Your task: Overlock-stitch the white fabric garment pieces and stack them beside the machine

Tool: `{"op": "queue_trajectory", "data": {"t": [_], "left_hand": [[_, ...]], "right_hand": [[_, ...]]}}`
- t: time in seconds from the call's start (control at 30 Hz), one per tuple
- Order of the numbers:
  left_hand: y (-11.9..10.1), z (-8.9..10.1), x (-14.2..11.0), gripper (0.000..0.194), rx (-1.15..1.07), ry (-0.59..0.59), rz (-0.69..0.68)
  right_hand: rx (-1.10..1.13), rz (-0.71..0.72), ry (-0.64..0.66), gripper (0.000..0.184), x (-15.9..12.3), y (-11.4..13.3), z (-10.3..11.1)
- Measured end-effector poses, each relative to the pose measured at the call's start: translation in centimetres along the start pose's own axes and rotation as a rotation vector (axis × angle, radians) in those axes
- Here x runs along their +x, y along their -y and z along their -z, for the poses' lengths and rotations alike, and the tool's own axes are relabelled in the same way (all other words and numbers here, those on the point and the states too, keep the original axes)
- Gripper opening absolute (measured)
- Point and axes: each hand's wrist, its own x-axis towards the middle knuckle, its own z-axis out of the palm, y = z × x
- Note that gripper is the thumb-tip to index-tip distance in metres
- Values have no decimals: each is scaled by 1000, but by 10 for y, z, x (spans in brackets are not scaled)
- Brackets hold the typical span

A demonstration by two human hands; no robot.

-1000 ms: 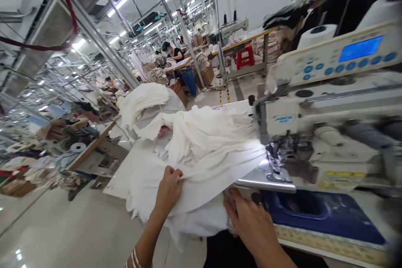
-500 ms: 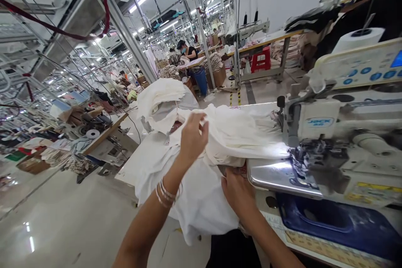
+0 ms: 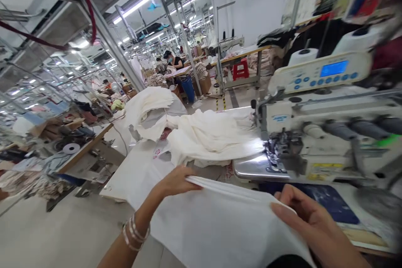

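Observation:
A piece of white fabric is stretched between my two hands, its upper edge running taut from one to the other. My left hand, with bracelets at the wrist, is closed on that edge near the middle of the view. At the lower right, my right hand pinches the other end of the edge between thumb and fingers. Behind the hands, more white cloth lies bunched on the table and reaches the needle area of the sewing machine. The fabric's lower part runs out of view.
A folded white fabric stack lies at the table's far left. White thread cones stand behind the machine's control panel. A dark blue tray-like piece sits below the machine bed. Farther back, a person sits at another table.
My left hand has come down and taken hold of the fabric's edge. The right hand has moved rightward and nearer, drawing the edge taut. The view has turned right.

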Motion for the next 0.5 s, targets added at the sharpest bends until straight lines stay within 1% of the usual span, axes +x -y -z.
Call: {"op": "queue_trajectory", "data": {"t": [0.1, 0.17, 0.2, 0.23, 0.27, 0.3, 0.33, 0.37, 0.4, 0.43, 0.47, 0.5], "left_hand": [[-5, 30, 1, 37, -8, -152, -24], [-14, 49, 14, 35, 44, -266, -84], [-20, 55, 23, 30, 110, -328, -121], [-26, 57, 34, 22, 185, -382, -148], [-33, 54, 45, 12, 265, -448, -168], [-41, 46, 54, 11, 349, -543, -193], [-50, 33, 61, 19, 429, -658, -241], [-60, 15, 65, 29, 490, -766, -305], [-71, -6, 67, 35, 560, -901, -425], [-83, -28, 66, 36, 598, -927, -566], [-94, -49, 63, 37, 597, -875, -670], [-104, -67, 60, 35, 582, -794, -699]], "right_hand": [[-47, 37, -133, 40, 3, 11, 14], [-40, 76, -201, 42, 13, 11, 21], [-31, 114, -236, 44, 20, 8, 24], [-28, 159, -269, 46, 28, 5, 27], [-31, 201, -301, 46, 36, 2, 28], [-40, 237, -332, 46, 43, -2, 29], [-52, 262, -358, 46, 49, -6, 28], [-61, 271, -378, 46, 54, -9, 28], [-59, 265, -387, 45, 57, -11, 27], [-48, 256, -387, 46, 59, -13, 26], [-32, 251, -381, 47, 60, -14, 25], [-15, 252, -373, 46, 61, -14, 25]]}}
